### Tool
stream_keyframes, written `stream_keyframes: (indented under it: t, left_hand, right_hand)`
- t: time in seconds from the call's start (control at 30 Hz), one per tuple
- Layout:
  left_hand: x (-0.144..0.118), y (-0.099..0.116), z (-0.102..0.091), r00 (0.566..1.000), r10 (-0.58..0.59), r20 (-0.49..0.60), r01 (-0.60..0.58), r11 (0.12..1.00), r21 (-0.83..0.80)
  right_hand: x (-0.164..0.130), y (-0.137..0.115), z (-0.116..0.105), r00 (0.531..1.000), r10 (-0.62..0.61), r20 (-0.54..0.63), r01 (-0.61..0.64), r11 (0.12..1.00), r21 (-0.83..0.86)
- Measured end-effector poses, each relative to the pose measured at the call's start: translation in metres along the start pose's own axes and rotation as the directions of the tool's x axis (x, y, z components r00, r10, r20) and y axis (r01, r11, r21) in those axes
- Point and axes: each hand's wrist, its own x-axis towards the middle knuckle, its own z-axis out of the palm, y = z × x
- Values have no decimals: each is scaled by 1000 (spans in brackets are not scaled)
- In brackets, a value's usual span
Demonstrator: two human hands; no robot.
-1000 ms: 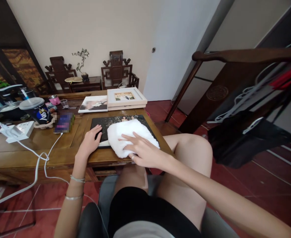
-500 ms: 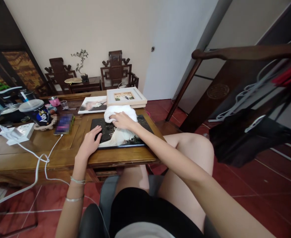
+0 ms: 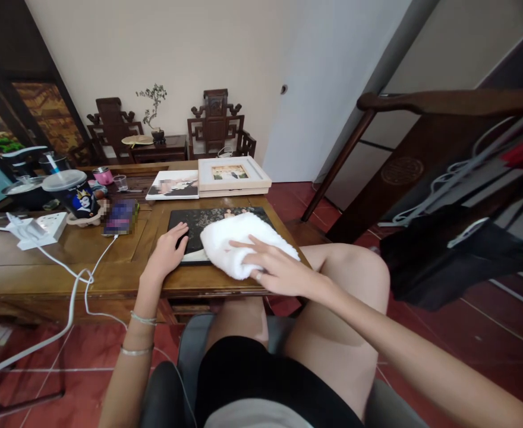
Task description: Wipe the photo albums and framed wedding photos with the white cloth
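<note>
A dark photo panel (image 3: pixel 190 229) lies flat near the front edge of the wooden table (image 3: pixel 123 273). Spread over its right part is a white fluffy cloth (image 3: pixel 243 232), which hides much of the picture and hangs near the panel's front right corner. My right hand (image 3: pixel 270 264) grips the cloth from above, fingers pressed into its folds. At the panel's left edge rests my left hand (image 3: pixel 170 246), fingers stretched out and lying on the border.
Behind the panel are a white photo print (image 3: pixel 172 185) and a pale framed picture (image 3: pixel 235 176). To the left stand a lidded cup (image 3: pixel 81 199), a phone (image 3: pixel 121 217), and a power strip (image 3: pixel 50 229) with trailing white cables. A wooden chair (image 3: pixel 390 166) is at the right.
My right hand has drawn the cloth from the panel's far edge toward the front right, and the cloth now looks more spread. My left hand stays on the left edge.
</note>
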Motion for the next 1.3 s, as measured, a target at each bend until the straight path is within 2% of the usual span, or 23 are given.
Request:
stream_keyframes:
  t: [0.1, 0.2, 0.33, 0.4, 0.53, 0.67, 0.77, 0.87, 1.03, 1.1, 1.2, 1.3]
  left_hand:
    - [0, -1, 1, 1000, 5, -11, -5, 1000, 2]
    - [0, -3, 2, 1000, 10, -9, -9, 1000, 4]
    - [1, 0, 1, 1000, -6, -16, 6, 999, -38]
    - [0, 4, -3, 998, -25, -52, 20, 996, -88]
    - [-1, 12, -11, 975, -100, -200, 54, 973, -225]
    - [-2, 14, -14, 961, -131, -244, 71, 968, -242]
    - [-1, 14, -13, 971, -95, -220, 53, 981, -188]
    - [-1, 12, -9, 986, -55, -157, 34, 990, -134]
    - [-1, 6, -3, 998, 5, -56, -8, 998, -57]
    - [0, 4, -2, 999, 13, -32, -14, 999, -44]
    - [0, 3, -2, 1000, 17, -16, -18, 999, -41]
    - [1, 3, -3, 1000, 23, -15, -23, 999, -39]
  right_hand:
    - [-2, 22, -3, 992, 121, -41, -123, 991, -46]
    - [13, 39, 2, 964, 249, -90, -258, 959, -115]
    - [52, 35, 12, 932, 350, -93, -362, 913, -188]
    - [70, 22, 17, 946, 314, -80, -324, 926, -195]
    - [87, -6, 27, 995, 92, -43, -97, 988, -124]
    - [74, -25, 30, 993, -115, 40, 116, 993, -6]
    - [51, -28, 22, 987, -155, 49, 151, 985, 79]
    - [28, -22, 10, 995, -96, 35, 92, 990, 109]
    - [17, 13, -2, 990, 137, -40, -132, 986, 104]
    - [27, 31, -1, 970, 233, -75, -224, 968, 109]
    - [60, 52, 3, 927, 348, -141, -327, 932, 154]
    - [106, 58, 10, 912, 377, -164, -336, 914, 229]
